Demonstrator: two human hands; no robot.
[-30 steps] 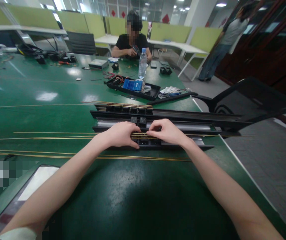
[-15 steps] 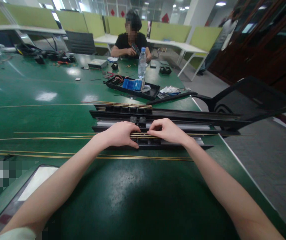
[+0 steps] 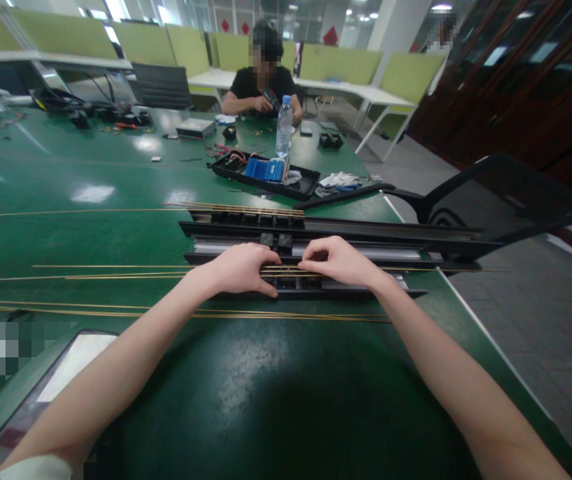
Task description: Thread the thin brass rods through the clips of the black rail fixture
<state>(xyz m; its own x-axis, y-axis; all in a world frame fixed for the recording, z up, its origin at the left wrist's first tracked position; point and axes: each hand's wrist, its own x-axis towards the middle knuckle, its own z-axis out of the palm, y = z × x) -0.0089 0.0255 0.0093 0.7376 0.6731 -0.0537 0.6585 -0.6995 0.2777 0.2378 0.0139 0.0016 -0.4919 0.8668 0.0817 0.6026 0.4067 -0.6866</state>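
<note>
Long thin brass-coloured rods (image 3: 126,276) run left to right over a black channel (image 3: 346,293) with small black blocks in it. My right hand (image 3: 339,262) pinches one rod between thumb and forefinger above the channel. My left hand (image 3: 246,268) lies over the channel's left part, its thumb and fingers apart on either side of the rods, around the channel. Just behind stands another black channel with a pale strip (image 3: 381,253) and two black blocks (image 3: 285,243). More rods (image 3: 246,211) rest on the rearmost channel, and several (image 3: 266,315) lie on the table in front.
Beyond the channels on the green table (image 3: 176,400) are a black tray (image 3: 306,191) with blue items, a water bottle (image 3: 284,127) and gloves (image 3: 339,183). A person (image 3: 261,87) sits opposite, holding a tool. A black chair (image 3: 516,193) stands at the right edge.
My right hand has moved slightly to the right, and the pinched rod has slid right with it. My left hand has stayed in place. The standing person in the background has shifted.
</note>
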